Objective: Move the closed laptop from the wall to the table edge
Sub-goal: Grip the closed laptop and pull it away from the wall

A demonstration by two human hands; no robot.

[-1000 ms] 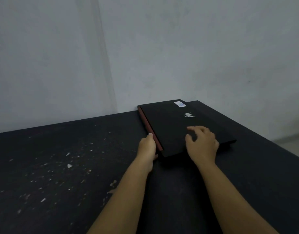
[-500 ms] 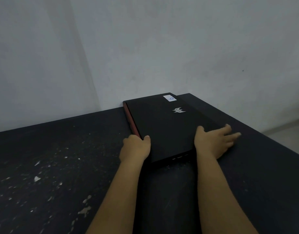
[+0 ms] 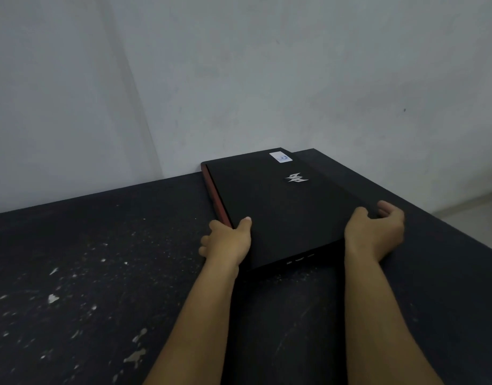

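The closed black laptop [image 3: 281,207] lies on the dark table [image 3: 100,259], its far end against the wall. It has a red strip along its left side, a silver logo and a white sticker on the lid. My left hand [image 3: 228,241] grips its near left corner, thumb on the lid and fingers under the red edge. My right hand [image 3: 375,232] wraps around its near right corner, fingers curled along the right side. The near edge looks slightly raised off the table.
The pale grey wall [image 3: 267,79] meets the table right behind the laptop. The tabletop is speckled with white paint chips [image 3: 53,298] on the left. Its right edge [image 3: 433,226] runs diagonally, with pale floor beyond it.
My right hand went from flat on the lid to the near right corner and curled around it. My left hand closed onto the near left corner, thumb on top.
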